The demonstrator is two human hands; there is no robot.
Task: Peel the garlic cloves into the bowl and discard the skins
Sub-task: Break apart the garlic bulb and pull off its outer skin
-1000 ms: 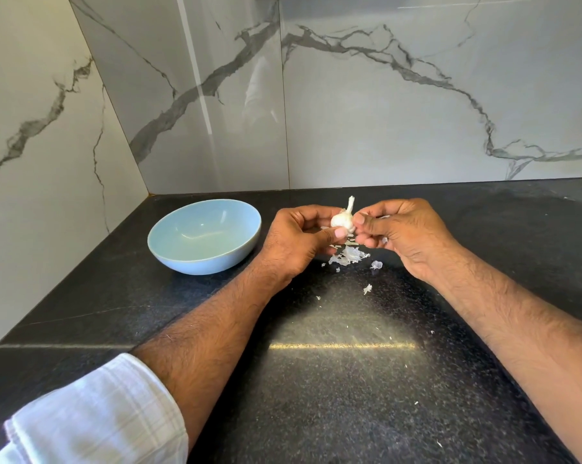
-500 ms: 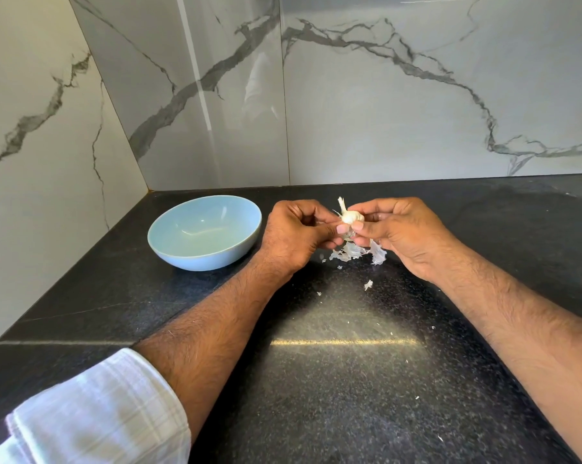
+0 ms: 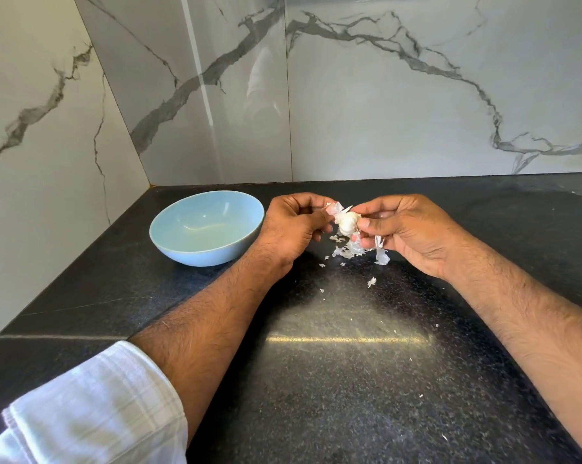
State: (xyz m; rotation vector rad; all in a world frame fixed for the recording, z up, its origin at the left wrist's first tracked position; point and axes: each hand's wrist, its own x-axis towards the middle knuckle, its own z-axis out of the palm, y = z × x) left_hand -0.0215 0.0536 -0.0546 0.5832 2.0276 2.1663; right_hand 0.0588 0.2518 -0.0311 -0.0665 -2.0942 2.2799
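Marble-veined wall panels are seen behind a dark speckled worktop, with only the head view on offer. Held up above the worktop's middle, toward its back edge, is the garlic, gripped in the curled fingers and thumb of the right hand. A strip of papery skin is pinched between the thumb and fingertips of the left hand, fingers curled tight on it, evidently so that it can be pulled away while the bulb is steadied. More skin is seen dangling under the right hand. Loose flakes are scattered on the worktop directly below, which suggests the hands are kept over that spot so the waste falls in one heap. Near the back left corner a pale blue bowl is set, just beside the left wrist; no cloves can be made out in it, so the peeling is judged barely begun.
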